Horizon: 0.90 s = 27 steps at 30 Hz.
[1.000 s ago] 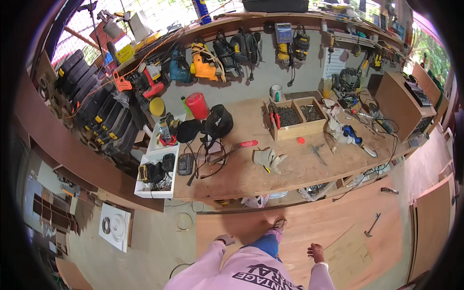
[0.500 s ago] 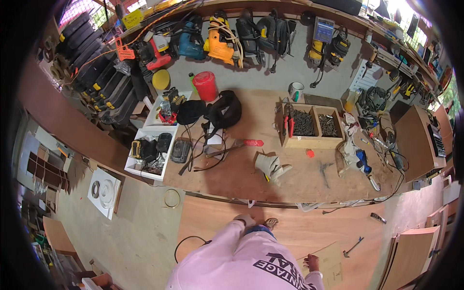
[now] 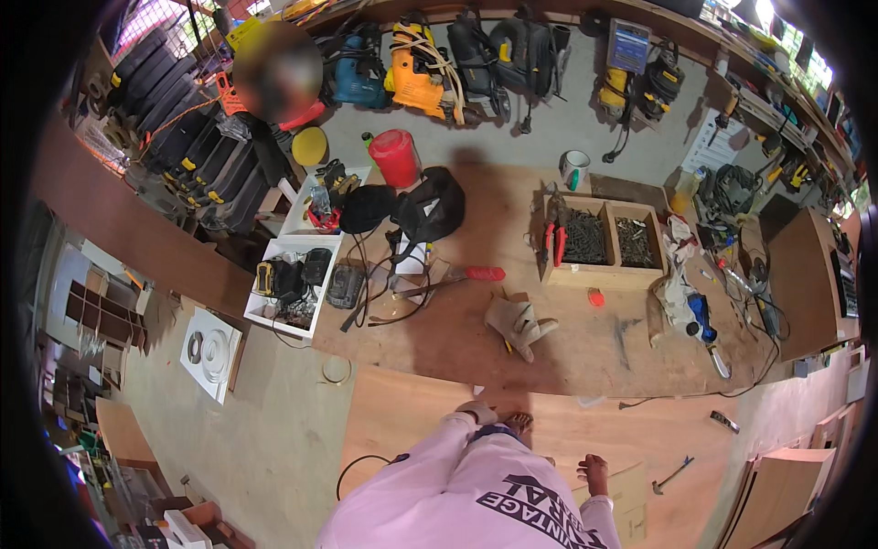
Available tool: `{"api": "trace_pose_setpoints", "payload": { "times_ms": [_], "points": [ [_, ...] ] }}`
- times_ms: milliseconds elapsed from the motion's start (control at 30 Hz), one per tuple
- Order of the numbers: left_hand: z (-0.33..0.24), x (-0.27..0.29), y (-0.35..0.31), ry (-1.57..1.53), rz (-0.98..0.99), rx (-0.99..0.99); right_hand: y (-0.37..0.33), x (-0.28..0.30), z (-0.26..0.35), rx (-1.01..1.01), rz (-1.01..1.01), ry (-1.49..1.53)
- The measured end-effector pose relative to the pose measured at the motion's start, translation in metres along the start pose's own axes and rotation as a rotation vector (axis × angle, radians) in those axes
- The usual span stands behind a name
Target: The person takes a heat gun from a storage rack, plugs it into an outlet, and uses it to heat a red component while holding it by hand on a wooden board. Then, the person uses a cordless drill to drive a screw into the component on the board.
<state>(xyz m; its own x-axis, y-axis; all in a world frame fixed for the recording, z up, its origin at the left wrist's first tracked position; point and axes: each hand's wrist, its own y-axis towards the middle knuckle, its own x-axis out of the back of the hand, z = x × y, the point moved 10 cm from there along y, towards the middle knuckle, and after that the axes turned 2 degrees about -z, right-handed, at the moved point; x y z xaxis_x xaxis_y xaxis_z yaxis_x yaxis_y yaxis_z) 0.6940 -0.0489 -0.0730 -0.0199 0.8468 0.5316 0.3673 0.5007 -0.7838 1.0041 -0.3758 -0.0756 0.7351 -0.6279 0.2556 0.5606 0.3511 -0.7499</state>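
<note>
My left hand (image 3: 479, 412) is low in front of my body, just short of the workbench's front edge; its fingers are too small and unclear to read. To the right, my right hand (image 3: 593, 474) hangs over the plywood sheet (image 3: 393, 412) on the floor, fingers loosely bent and apart, with nothing seen in it. A pale work glove (image 3: 519, 324) lies on the workbench (image 3: 439, 357) ahead of my hands. Beyond it is a handsaw with a red handle (image 3: 483, 274). Nearest my right hand, a hammer-like tool (image 3: 672, 477) rests on the plywood.
A divided wooden box of screws (image 3: 604, 269) holds red-handled pliers (image 3: 555, 240). White trays (image 3: 315, 316) with batteries and tools stand left, beside black cables and a red container (image 3: 395, 158). Power tools (image 3: 422, 73) hang along the wall. A cloth (image 3: 675, 297) lies right.
The whole view has shifted slightly, moving the bench items right. My right hand has risen a little toward the bench. My left hand stays near the bench edge.
</note>
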Motion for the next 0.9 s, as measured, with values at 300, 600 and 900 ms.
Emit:
{"api": "trace_pose_setpoints", "payload": {
  "times_ms": [300, 600, 900],
  "points": [
    [0.142, -0.071, -0.048, -0.055, 0.176, 0.332, -0.006, 0.011, -0.035, -0.048, 0.021, -0.031],
    [0.108, -0.065, -0.051, -0.075, 0.129, 0.312, -0.020, 0.026, -0.065, -0.129, 0.047, 0.004],
    [0.005, -0.029, -0.045, -0.172, 0.041, 0.119, -0.014, 0.063, -0.064, -0.057, -0.022, 0.033]
  ]
}}
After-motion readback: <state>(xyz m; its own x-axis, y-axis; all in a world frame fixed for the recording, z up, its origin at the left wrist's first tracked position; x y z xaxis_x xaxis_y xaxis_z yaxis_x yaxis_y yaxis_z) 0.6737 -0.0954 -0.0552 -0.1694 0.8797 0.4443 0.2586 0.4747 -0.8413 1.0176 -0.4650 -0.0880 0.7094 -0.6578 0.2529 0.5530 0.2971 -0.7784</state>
